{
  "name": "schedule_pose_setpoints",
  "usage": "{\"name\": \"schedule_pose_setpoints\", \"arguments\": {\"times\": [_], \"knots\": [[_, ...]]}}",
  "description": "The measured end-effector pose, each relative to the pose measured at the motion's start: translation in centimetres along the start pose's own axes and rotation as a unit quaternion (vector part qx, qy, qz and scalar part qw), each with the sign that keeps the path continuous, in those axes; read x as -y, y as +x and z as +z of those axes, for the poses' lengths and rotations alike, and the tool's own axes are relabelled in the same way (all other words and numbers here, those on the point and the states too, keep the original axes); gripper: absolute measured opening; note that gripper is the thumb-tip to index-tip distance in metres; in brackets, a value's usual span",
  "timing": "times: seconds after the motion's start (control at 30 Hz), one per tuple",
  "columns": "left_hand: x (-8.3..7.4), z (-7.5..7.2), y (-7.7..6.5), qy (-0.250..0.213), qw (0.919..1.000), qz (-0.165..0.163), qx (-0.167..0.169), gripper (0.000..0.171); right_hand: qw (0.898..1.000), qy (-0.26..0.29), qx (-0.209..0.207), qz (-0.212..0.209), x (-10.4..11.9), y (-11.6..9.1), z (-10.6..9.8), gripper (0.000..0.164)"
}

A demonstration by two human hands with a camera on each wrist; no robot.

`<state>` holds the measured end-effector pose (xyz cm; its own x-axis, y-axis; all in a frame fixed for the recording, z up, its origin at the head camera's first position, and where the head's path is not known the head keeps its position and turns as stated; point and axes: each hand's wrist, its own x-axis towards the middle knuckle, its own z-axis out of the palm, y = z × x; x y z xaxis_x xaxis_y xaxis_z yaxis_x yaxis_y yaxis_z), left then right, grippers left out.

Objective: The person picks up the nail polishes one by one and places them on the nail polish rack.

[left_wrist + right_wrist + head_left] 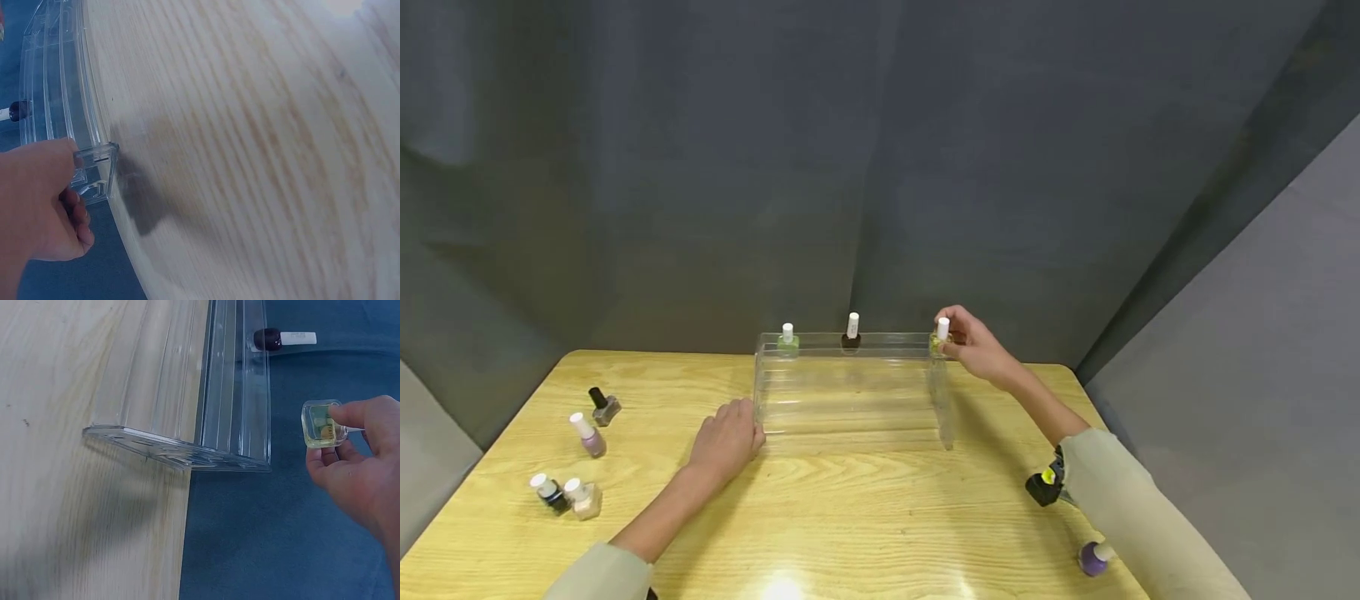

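A clear plastic tiered display rack [850, 408] stands on the wooden table. My left hand [727, 437] grips its left side panel; in the left wrist view the curled fingers [78, 219] show at the panel's edge. My right hand [981, 346] pinches a nail polish bottle [320, 425] of pale yellow, see-through polish with a white cap, at the right end of the top tier. In the right wrist view the bottle appears apart from the rack. On the top tier stand a green nail polish bottle [787, 341] at left and a dark one [851, 340] near the middle, both white-capped.
At left on the table [850, 517] are a grey black-capped bottle [606, 410], a lilac bottle [592, 442], a dark blue bottle [553, 497] and a cream bottle [585, 502]. A purple bottle [1093, 560] lies by the right sleeve. Dark curtain [850, 167] hangs behind.
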<state>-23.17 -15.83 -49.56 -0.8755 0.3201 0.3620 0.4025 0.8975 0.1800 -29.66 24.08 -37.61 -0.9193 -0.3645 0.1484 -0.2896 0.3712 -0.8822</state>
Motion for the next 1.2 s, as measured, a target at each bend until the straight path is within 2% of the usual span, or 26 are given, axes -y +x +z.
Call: {"name": "schedule_pose_setpoints", "arguments": {"times": [0.23, 0.5, 0.77, 0.93, 1.2], "knots": [[0.3, -0.3, -0.7, 0.009, 0.9995, 0.015, -0.025, 0.021, 1.000, 0.000, -0.008, 0.002, -0.7, 2.4, 1.0, 0.029], [0.2, -0.3, -0.4, 0.011, 0.9998, 0.000, -0.019, 0.020, 1.000, 0.001, -0.022, 0.019, -2.0, 4.3, 0.9, 0.034], [0.0, -0.2, -0.5, 0.004, 0.9999, -0.009, -0.003, 0.020, 0.999, 0.006, 0.000, 0.032, -0.3, 4.4, 1.1, 0.033], [-0.1, -0.2, -0.4, 0.002, 1.0000, -0.009, 0.001, 0.021, 0.999, -0.018, -0.007, 0.035, -2.5, 5.4, 1.2, 0.036], [-0.3, -0.5, -0.5, 0.007, 0.9999, -0.001, -0.009, 0.021, 0.998, -0.034, -0.028, 0.041, -3.3, 5.4, 1.5, 0.035]]}}
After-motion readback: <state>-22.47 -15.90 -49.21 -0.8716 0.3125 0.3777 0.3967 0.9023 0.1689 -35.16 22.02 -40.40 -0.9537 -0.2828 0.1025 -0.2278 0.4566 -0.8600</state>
